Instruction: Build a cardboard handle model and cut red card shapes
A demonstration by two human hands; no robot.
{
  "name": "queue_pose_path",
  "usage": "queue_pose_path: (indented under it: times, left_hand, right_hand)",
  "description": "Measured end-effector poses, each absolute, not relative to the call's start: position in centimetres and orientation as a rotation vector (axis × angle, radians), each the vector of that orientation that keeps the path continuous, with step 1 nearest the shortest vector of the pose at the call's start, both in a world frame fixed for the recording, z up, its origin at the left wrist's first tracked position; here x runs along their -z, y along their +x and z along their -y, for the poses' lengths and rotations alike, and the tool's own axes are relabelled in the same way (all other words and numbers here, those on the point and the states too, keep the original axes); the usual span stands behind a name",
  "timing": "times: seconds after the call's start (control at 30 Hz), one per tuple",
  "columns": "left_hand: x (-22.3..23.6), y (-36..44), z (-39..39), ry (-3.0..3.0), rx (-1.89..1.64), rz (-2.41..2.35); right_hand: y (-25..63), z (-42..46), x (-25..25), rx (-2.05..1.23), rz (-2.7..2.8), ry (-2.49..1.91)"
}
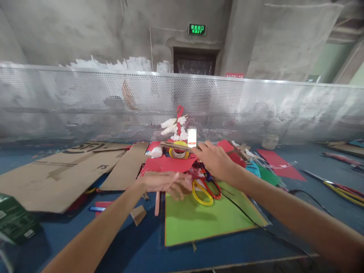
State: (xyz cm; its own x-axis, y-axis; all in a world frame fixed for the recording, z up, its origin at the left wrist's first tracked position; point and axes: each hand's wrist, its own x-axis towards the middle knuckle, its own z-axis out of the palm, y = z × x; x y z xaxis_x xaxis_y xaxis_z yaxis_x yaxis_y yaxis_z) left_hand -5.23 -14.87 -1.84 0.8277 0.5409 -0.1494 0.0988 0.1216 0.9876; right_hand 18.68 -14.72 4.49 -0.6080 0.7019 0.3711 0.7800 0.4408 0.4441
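Head cam, L to R: my left hand (165, 182) open, fingers blurred, nr red sheet (167, 164); cardboard strip (174, 145) brown, thin, approx. level, across yellow ring (171, 152); yellow scissor handle (203, 204) over green sheet (196, 225); my right hand (214, 160) closed on strip's R end

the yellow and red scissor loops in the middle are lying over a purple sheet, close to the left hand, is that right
Not quite: the sheet is green, not purple, as the head view shows. The yellow loop and red loop do lie over it, close to the left hand.
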Motion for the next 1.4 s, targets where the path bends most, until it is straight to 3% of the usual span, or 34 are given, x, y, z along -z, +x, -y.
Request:
queue_pose_path:
  times: [0.2,0.6,0.97,1.17,1.27,1.4]
  left_hand:
    - [1.6,-2.2,14.0,1.044,-1.224,-0.564]
    - [1.4,-3.4,13.6,0.773,-1.685,-0.873]
    - [0.7,-8.2,12.2,1.023,-1.438,-0.994]
    - [1.0,-12.3,10.9,1.096,-1.426,-1.018]
    - [1.5,-15.0,10.2,1.114,-1.428,-1.014]
    - [2.0,-17.1,9.9,1.152,-1.458,-0.975]
  right_hand:
    - [15.1,15.9,-4.9,0.832,2.517,-1.461]
    - [5.5,16.1,-2.7,0.736,2.458,-1.330]
    - [2.3,16.4,-2.5,0.485,2.575,-1.314]
    - [9.0,16.1,-5.6,0.362,2.501,-0.917]
    - [15.0,13.9,-5.4,0.291,2.419,-1.165]
    - [21.4,11.2,-0.9,0.192,2.561,-1.621]
